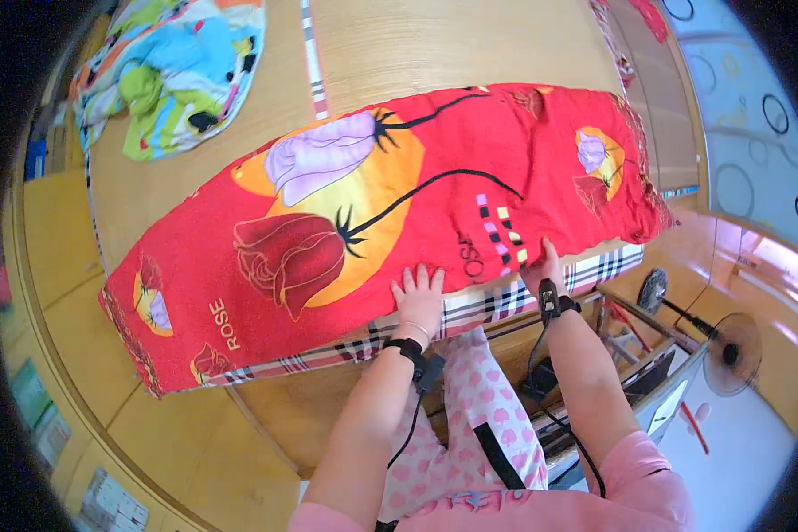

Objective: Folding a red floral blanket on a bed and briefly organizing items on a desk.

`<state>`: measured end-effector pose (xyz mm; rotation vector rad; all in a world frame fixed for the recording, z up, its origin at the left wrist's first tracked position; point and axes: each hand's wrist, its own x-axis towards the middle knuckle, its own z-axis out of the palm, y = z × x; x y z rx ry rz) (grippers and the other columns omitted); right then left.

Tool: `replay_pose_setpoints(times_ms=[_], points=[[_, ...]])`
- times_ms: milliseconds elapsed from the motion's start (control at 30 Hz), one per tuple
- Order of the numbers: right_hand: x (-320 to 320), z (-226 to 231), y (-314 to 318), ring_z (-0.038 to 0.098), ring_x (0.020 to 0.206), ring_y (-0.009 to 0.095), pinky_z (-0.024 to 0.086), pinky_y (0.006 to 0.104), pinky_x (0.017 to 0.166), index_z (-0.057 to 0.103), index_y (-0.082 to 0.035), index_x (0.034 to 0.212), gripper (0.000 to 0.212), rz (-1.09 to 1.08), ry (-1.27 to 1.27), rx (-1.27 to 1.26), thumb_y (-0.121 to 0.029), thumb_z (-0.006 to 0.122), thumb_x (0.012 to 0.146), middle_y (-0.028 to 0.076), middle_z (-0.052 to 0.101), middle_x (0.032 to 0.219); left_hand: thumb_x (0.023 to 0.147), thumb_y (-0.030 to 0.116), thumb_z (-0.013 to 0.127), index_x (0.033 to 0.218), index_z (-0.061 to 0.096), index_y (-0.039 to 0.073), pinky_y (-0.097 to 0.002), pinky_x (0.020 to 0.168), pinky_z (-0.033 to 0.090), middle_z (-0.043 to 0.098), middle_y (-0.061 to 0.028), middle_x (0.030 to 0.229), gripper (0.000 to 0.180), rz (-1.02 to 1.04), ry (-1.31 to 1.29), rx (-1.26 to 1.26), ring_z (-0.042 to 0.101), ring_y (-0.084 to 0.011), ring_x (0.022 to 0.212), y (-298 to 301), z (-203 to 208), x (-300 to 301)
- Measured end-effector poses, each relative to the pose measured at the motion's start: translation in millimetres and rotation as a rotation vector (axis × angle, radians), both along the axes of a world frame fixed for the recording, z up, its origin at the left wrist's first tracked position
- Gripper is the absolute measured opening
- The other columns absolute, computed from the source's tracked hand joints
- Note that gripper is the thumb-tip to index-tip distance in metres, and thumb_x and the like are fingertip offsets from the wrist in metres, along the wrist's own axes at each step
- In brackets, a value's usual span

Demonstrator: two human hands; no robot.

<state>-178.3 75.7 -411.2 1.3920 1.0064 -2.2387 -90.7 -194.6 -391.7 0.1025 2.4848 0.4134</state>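
Note:
A red quilt [479, 177], printed with large roses in red and lilac on yellow-orange patches, lies folded into a long strip across the bed in front of me. Flat on its near edge rests my left hand [419, 301], fingers spread and nothing held. Further right along the same edge, my right hand [543, 269] is turned on its side against the cloth. One of its fingers stretches out over the quilt, while the other fingers are partly hidden. Both wrists wear black bands with cables.
Beneath the quilt is a tan bed mat [434, 44] with a plaid border [479, 306]. A crumpled multicoloured blanket [182, 75] lies far left. On the right stand a fan [733, 353] and an open-framed stand [625, 355]; a pale curtain with circles [740, 106] hangs behind.

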Motion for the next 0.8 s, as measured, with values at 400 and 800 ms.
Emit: replay_pose_setpoints(times_ms=[400,800], points=[[2.1,-14.3,159.8,0.060,0.114,0.031,0.048,0.0426,0.101,0.055,0.001,0.127,0.044,-0.137,0.020,0.240,-0.015,0.064,0.087,0.014,0.063,0.127,0.078,0.023,0.062,0.108,0.066,0.009,-0.0501,0.080,0.052,0.065,-0.0180,0.098,0.033,-0.095,-0.140,0.103,0.065,-0.0378,0.092,10.5,-10.0,-49.3],[-81.5,71.5,105.8,0.039,0.130,0.042,0.034,0.0471,0.110,0.042,-0.001,0.137,0.071,0.569,0.343,1.788,-0.015,0.076,0.076,0.027,0.043,0.136,0.082,0.023,0.068,0.131,0.049,0.001,-0.0503,0.104,0.041,0.050,-0.0259,0.130,0.057,0.062,0.363,0.164,0.049,-0.0413,0.122,70.6,36.6,-180.3]])
